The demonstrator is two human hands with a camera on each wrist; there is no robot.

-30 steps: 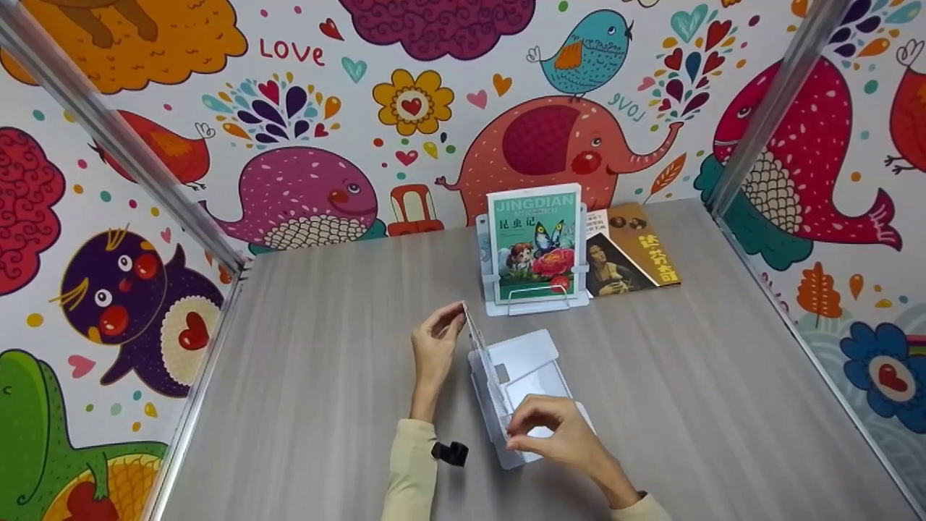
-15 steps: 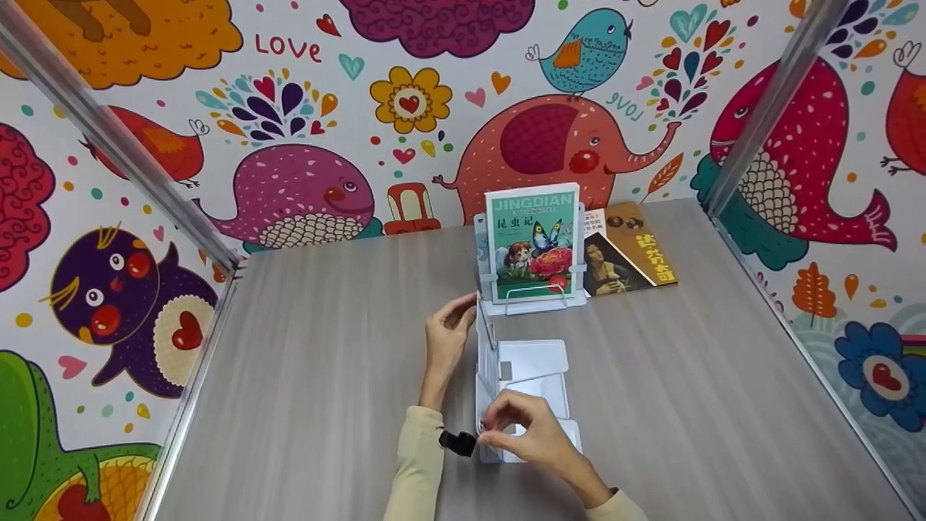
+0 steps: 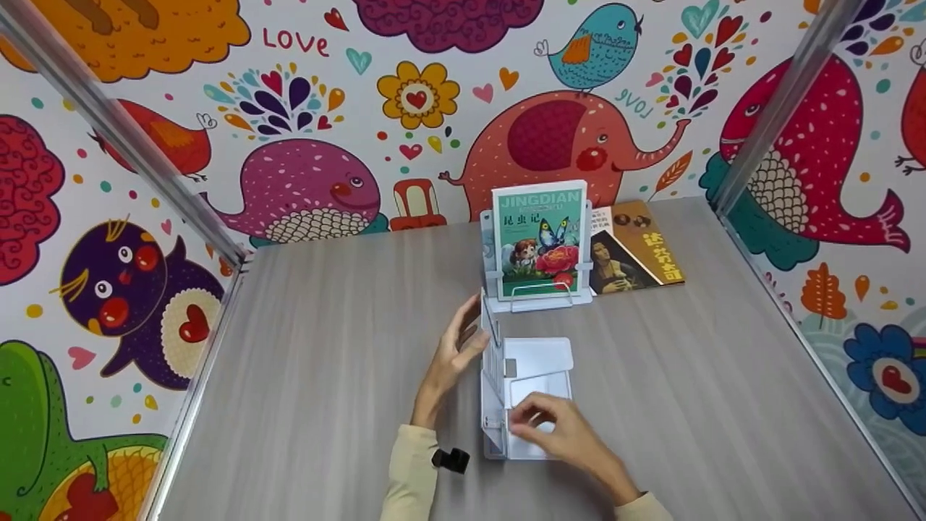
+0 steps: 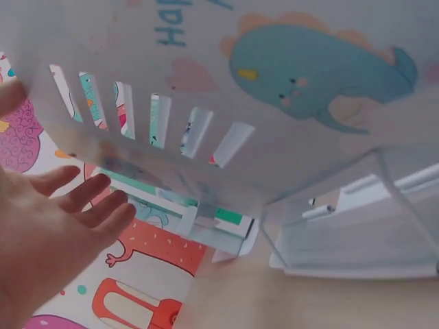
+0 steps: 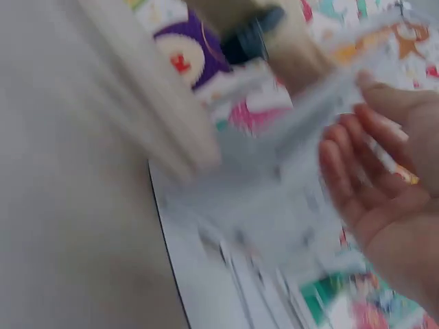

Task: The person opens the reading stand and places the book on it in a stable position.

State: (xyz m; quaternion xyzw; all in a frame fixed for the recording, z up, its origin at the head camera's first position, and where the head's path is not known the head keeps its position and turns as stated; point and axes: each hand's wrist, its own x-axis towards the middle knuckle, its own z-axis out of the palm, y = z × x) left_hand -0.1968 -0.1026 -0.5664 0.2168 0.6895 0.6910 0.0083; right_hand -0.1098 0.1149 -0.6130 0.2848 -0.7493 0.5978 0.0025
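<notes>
A white book stand point(image 3: 539, 354) stands on the table, its flat base to the right and its slotted panel point(image 3: 492, 362) raised upright along the left side. In the left wrist view the panel shows a blue dinosaur print point(image 4: 309, 72) and a row of slots. My left hand point(image 3: 452, 354) is at the panel's far left side, fingers extended; whether it touches is hard to tell. My right hand point(image 3: 553, 427) hovers over the near part of the base, close to the panel, fingers loosely bent with nothing visible between them. The right wrist view is blurred.
Behind, a second book stand point(image 3: 488, 246) holds a green children's book point(image 3: 539, 242) upright behind a wire bracket. A brown and black book point(image 3: 629, 253) lies to its right. Patterned walls and metal posts point(image 3: 788, 101) bound the grey table point(image 3: 347, 347).
The stand has turned so its base lies straighter, and its panel has come more upright. My left fingers have straightened. My right hand has loosened from the panel's near edge.
</notes>
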